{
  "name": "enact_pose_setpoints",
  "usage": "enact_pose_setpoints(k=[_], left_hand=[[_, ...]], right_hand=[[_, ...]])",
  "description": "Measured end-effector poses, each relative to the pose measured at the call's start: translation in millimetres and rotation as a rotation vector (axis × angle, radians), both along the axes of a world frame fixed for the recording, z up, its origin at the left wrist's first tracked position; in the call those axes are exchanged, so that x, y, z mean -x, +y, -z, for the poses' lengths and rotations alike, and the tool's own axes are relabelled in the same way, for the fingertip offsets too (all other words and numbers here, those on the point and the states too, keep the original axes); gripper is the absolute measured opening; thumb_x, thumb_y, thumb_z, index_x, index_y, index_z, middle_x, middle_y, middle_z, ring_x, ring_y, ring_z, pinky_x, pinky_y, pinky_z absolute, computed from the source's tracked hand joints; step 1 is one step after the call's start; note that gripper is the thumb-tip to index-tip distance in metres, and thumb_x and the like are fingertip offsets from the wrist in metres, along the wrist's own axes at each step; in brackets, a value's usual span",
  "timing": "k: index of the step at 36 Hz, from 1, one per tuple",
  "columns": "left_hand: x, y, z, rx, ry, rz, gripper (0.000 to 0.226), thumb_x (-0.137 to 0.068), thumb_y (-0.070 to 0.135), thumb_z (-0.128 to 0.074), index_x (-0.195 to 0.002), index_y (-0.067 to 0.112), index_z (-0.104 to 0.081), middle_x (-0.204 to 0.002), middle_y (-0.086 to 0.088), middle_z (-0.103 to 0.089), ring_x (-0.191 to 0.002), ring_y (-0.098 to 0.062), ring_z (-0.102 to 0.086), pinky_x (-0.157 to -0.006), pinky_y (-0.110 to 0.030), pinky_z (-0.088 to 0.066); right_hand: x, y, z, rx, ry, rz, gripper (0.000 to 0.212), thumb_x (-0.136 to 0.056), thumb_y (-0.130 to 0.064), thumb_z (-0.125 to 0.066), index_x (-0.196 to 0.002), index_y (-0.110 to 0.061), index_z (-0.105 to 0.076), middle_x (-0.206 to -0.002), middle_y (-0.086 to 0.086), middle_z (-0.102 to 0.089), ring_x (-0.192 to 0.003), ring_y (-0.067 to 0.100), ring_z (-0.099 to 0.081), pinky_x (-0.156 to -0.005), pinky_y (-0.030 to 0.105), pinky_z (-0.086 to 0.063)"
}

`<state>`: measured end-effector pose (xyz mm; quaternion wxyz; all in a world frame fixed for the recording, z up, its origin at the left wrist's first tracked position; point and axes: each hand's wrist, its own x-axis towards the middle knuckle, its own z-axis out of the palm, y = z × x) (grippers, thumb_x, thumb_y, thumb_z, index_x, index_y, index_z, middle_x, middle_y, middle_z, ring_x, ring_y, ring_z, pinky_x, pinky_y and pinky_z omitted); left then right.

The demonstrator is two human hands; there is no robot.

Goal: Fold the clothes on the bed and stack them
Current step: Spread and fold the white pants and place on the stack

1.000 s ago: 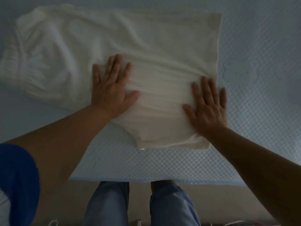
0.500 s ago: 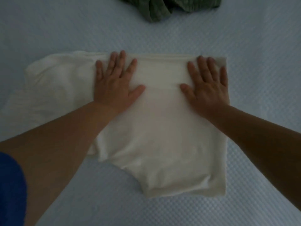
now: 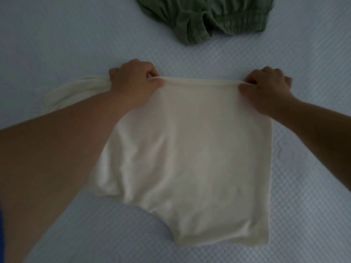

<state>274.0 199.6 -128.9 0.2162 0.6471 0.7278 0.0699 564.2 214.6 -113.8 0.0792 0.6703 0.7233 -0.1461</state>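
Pale quilted bed (image 3: 57, 44) beneath your fingers, cream garment (image 3: 190, 158) spread flat toward you from your knuckles, crumpled green garment (image 3: 209, 16) well beyond your fingertips, your left hand (image 3: 133, 80) and right hand (image 3: 266, 86) each pinched its far edge, fingers curled.

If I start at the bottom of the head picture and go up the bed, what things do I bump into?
The near hem of the white garment → its far edge, gripped by the left hand and the right hand → a strip of bare bed cover → the crumpled green garment.
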Motion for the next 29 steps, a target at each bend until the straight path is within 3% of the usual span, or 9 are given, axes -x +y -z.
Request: enact_pose_setpoints(k=[3, 6, 9, 13, 15, 18, 22, 25, 29], left_hand=[[-2, -1, 4, -0.011, -0.005, -0.052, 0.022, -0.088, 0.043, -0.053, -0.099, 0.028, -0.065, -0.111, -0.003, -0.059, -0.108, -0.026, -0.053, -0.097, -0.039, -0.026], [-11, -8, 5, -0.071, 0.134, -0.038, 0.025, -0.091, 0.038, -0.047, -0.101, 0.023, -0.065, -0.111, -0.007, -0.058, -0.108, -0.030, -0.050, -0.096, -0.041, -0.026], [-18, -19, 0, -0.190, 0.191, -0.053, 0.029, -0.088, 0.032, -0.049, -0.111, 0.022, -0.063, -0.119, -0.009, -0.054, -0.117, -0.029, -0.044, -0.106, -0.045, -0.022], [-48, -62, -7, -0.339, -0.049, 0.336, 0.044, -0.084, 0.029, -0.049, -0.122, 0.009, -0.061, -0.125, -0.019, -0.058, -0.124, -0.038, -0.048, -0.107, -0.048, -0.031], [-65, -80, -3, -0.228, -0.020, 0.534, 0.050, -0.088, 0.036, -0.043, -0.131, 0.013, -0.054, -0.141, -0.016, -0.045, -0.135, -0.034, -0.035, -0.111, -0.048, -0.022], [-61, -77, 18, -0.064, 0.104, 0.524, 0.062, -0.091, 0.053, -0.037, -0.147, 0.030, -0.025, -0.158, -0.003, -0.012, -0.146, -0.023, -0.006, -0.114, -0.044, 0.002], [-46, -57, 28, -0.052, 0.209, 0.481, 0.073, -0.084, 0.065, -0.025, -0.148, 0.030, -0.021, -0.157, 0.001, -0.014, -0.145, -0.020, -0.009, -0.112, -0.050, 0.005], [-45, -53, 26, -0.019, 0.233, 0.489, 0.072, -0.087, 0.064, -0.029, -0.149, 0.029, -0.019, -0.158, 0.003, -0.012, -0.145, -0.018, -0.007, -0.113, -0.050, 0.005], [-38, -54, 5, 0.000, 0.055, 0.376, 0.061, -0.089, 0.044, -0.049, -0.144, 0.024, -0.034, -0.157, -0.004, -0.018, -0.145, -0.020, -0.008, -0.115, -0.042, -0.002]], right_hand=[[0, 4, 2, 0.011, 0.019, 0.054, 0.029, -0.093, -0.029, -0.039, -0.106, -0.015, -0.061, -0.109, 0.012, -0.053, -0.111, 0.031, -0.042, -0.096, 0.042, -0.025], [7, -1, 5, -0.071, -0.051, 0.055, 0.031, -0.093, -0.025, -0.034, -0.105, -0.010, -0.060, -0.109, 0.015, -0.053, -0.108, 0.033, -0.042, -0.095, 0.043, -0.026], [14, -12, 3, -0.215, -0.041, 0.098, 0.029, -0.093, -0.023, -0.037, -0.111, -0.009, -0.055, -0.117, 0.016, -0.050, -0.115, 0.031, -0.039, -0.101, 0.042, -0.021], [33, -49, -6, -0.359, 0.183, -0.129, 0.040, -0.089, -0.029, -0.047, -0.122, -0.008, -0.056, -0.133, 0.015, -0.051, -0.131, 0.033, -0.037, -0.106, 0.045, -0.020], [41, -71, 0, -0.205, 0.177, -0.287, 0.050, -0.092, -0.040, -0.037, -0.132, -0.014, -0.051, -0.144, 0.012, -0.041, -0.139, 0.031, -0.026, -0.110, 0.046, -0.011], [28, -79, 17, 0.033, 0.032, -0.257, 0.066, -0.088, -0.061, -0.015, -0.148, -0.034, -0.019, -0.159, -0.002, -0.006, -0.145, 0.017, 0.004, -0.112, 0.038, 0.011], [10, -68, 27, -0.016, -0.034, -0.137, 0.073, -0.086, -0.069, -0.016, -0.149, -0.035, -0.010, -0.159, -0.002, -0.003, -0.145, 0.016, 0.002, -0.113, 0.036, 0.010], [13, -69, 23, 0.000, -0.060, -0.121, 0.073, -0.086, -0.069, -0.017, -0.150, -0.034, -0.008, -0.159, 0.000, 0.000, -0.145, 0.016, 0.004, -0.113, 0.036, 0.012], [28, -73, 7, 0.022, -0.076, -0.125, 0.071, -0.091, -0.060, -0.023, -0.151, -0.022, -0.010, -0.159, 0.004, -0.001, -0.145, 0.019, 0.005, -0.113, 0.042, 0.013]])
